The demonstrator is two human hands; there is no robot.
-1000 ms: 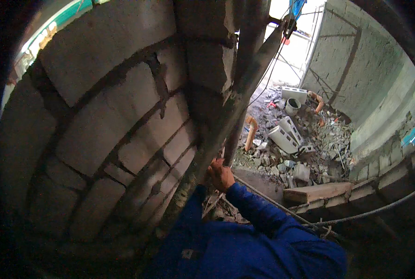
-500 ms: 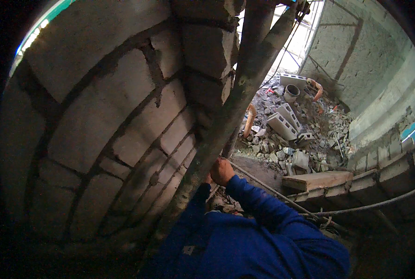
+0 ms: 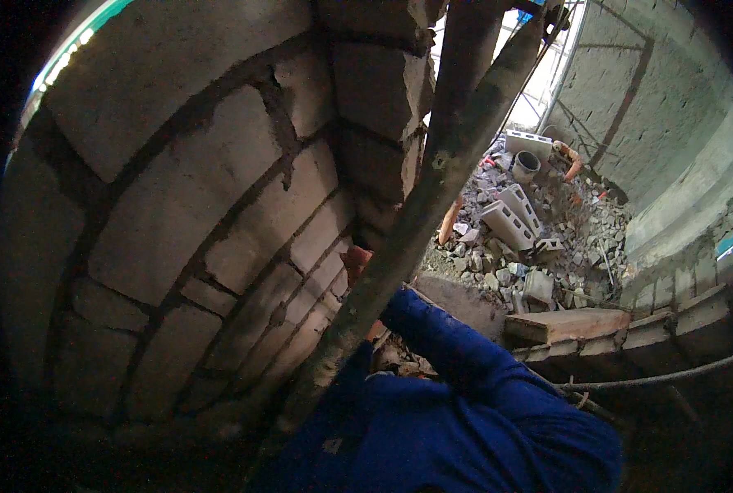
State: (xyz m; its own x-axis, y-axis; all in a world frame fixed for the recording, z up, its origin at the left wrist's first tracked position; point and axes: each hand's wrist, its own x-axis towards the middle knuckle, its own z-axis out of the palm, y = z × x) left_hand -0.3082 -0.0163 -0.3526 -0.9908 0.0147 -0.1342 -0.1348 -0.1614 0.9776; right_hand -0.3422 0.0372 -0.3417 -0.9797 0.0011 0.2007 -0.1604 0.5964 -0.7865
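A thick, stained pole slants across the middle of my view and covers much of both hands. My right arm in its blue sleeve passes behind the pole. On the pole's far left side, part of my right hand shows close to the block wall, near its inner corner. Whether it touches the wall or holds anything cannot be made out. Lower down, a small patch of my left hand shows beside the pole, above the dark blue left sleeve; its fingers are hidden.
Rubble covers the ground beyond, with hollow blocks, a round pipe piece and orange bent pipes. A flat slab lies on a low block wall at right. A rod curves across the lower right.
My right hand has moved from the pole's right edge to behind it, up and left toward the block wall. My left hand stays low by the pole. The view has shifted slightly.
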